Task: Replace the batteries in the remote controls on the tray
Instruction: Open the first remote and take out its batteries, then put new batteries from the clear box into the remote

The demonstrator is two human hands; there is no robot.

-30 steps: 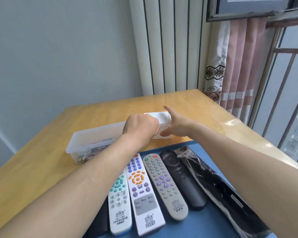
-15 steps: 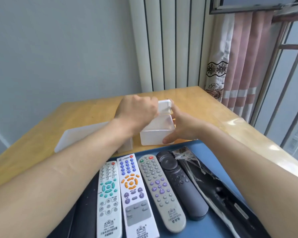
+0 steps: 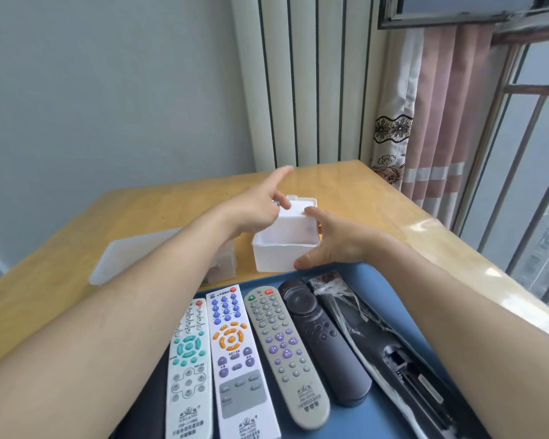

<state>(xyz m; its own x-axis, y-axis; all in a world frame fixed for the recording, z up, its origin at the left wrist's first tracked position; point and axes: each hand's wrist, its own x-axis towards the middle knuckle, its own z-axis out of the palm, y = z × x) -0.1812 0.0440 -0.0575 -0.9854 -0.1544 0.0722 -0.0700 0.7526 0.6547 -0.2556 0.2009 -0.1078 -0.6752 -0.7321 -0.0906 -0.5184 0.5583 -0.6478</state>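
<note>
Nearest, at 6 o'clock on the blue tray: remotes laid side by side, buttons up. Just past its far edge, on the table, a small white box, gripped by the right hand, thumb on the front wall. Over the box's 10 o'clock rim, the left hand, forefinger straight, pinching a small blue-and-gold thing, mostly hidden. At 9 o'clock of the box, a clear bin.
</note>
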